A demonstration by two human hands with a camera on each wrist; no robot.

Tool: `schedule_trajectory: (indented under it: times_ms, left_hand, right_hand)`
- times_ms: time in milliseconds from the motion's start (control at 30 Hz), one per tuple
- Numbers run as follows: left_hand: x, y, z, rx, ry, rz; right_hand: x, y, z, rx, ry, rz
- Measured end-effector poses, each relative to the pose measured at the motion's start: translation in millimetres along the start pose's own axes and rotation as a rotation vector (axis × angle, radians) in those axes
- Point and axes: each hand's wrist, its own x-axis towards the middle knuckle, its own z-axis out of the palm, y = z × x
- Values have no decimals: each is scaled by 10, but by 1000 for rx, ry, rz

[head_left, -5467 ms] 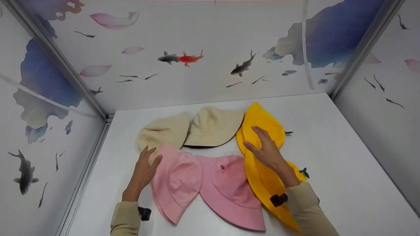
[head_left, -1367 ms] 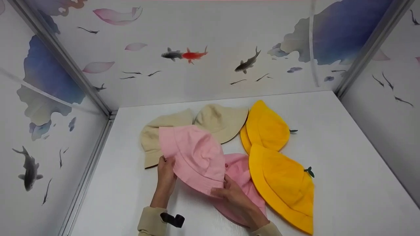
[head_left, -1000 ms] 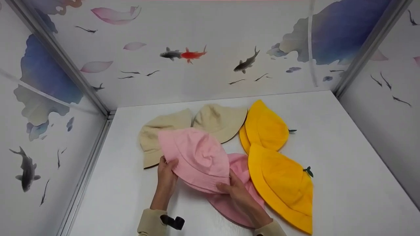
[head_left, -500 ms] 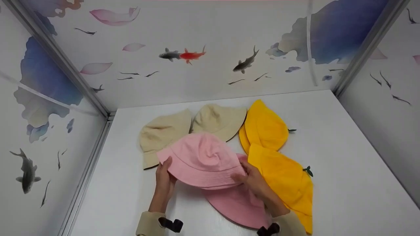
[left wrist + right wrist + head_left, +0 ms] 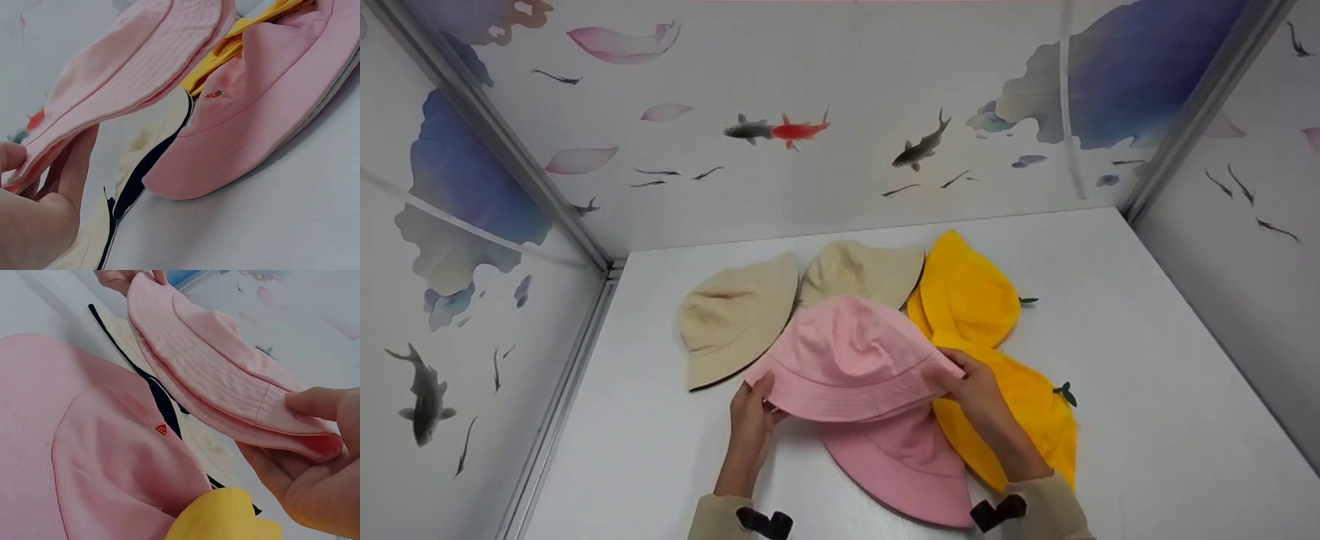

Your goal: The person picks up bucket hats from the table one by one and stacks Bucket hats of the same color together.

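Note:
A light pink bucket hat [image 5: 847, 360], folded flat with its crown away from the person, is held up between both hands. My left hand [image 5: 751, 424] pinches the left end of its brim, thumb on top and fingers beneath. At the other end, my right hand [image 5: 979, 394] grips the brim the same way, as the right wrist view also shows. Partly under the raised hat lies a darker pink bucket hat [image 5: 904, 476]; the left wrist view shows a small strawberry patch [image 5: 214, 94] on it.
Two beige bucket hats with dark edging, a left one [image 5: 739, 315] and a middle one [image 5: 862, 274], lie at the back. Right of them are a rear yellow hat [image 5: 971, 296] and a front yellow hat [image 5: 1035, 405] with green sprouts. Printed walls [image 5: 840, 202] enclose the white table [image 5: 1147, 420].
Both hands took hold of the light pink hat and lifted it from the table. It has since turned level and shifted right, uncovering the left beige hat and covering part of the middle one.

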Motion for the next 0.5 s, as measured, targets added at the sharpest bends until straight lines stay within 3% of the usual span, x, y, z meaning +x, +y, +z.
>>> schedule_trajectory:
  times_ms: [500]
  left_hand:
    - [-1,-170,-43,0,-65,31]
  right_hand:
    - [-59,-99,-252,-28,35,-25]
